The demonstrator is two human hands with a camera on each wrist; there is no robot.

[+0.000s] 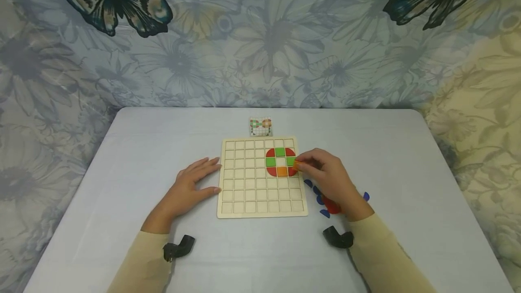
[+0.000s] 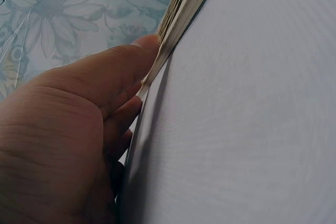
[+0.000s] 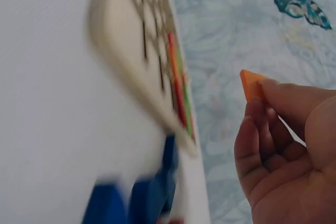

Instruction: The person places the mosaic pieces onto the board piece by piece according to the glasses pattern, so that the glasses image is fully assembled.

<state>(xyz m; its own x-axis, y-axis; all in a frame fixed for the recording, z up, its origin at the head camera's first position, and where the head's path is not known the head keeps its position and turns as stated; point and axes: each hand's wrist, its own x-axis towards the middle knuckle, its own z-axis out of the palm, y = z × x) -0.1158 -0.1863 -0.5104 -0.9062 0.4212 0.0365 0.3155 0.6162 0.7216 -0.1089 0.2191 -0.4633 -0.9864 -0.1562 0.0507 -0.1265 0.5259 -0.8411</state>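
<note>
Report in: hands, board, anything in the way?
Left hand touching board. Right hand pinching orange piece. Board partly filled. Blue pieces beside it, apparently not blocking.

No words, numbers, labels or brands can be read — in any view (wrists included).

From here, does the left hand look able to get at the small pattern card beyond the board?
Probably yes: the left hand touches the board but carries nothing, and only flat board and bare tabletop lie toward the card.
</note>
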